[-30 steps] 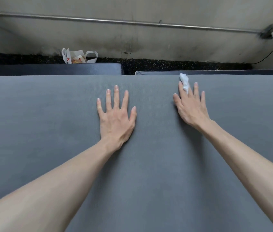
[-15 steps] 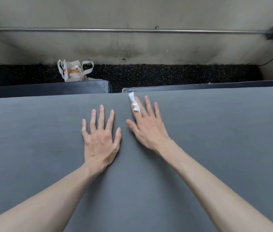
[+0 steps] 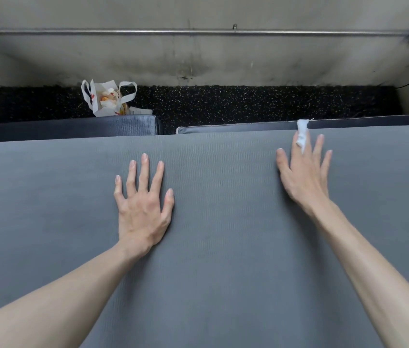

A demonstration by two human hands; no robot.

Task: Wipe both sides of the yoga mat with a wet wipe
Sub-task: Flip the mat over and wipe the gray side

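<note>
A grey yoga mat (image 3: pixel 223 259) spreads across the whole lower view. My left hand (image 3: pixel 143 204) lies flat on it with the fingers spread, left of the middle. My right hand (image 3: pixel 303 177) presses on the mat near its far edge, fingers straight. A white wet wipe (image 3: pixel 302 134) is under that hand, and its end sticks out between the index and middle fingers, reaching the mat's far edge.
Two dark padded mats (image 3: pixel 73 128) (image 3: pixel 248 126) lie beyond the far edge, with a gap between them. A white plastic bag (image 3: pixel 105 99) with items stands on the black speckled floor (image 3: pixel 248 101). A metal rail (image 3: pixel 198 32) runs along the grey wall.
My right hand, close beside the left half a second ago, has slid to the right along the far edge with the wipe. The left hand stays flat on the mat.
</note>
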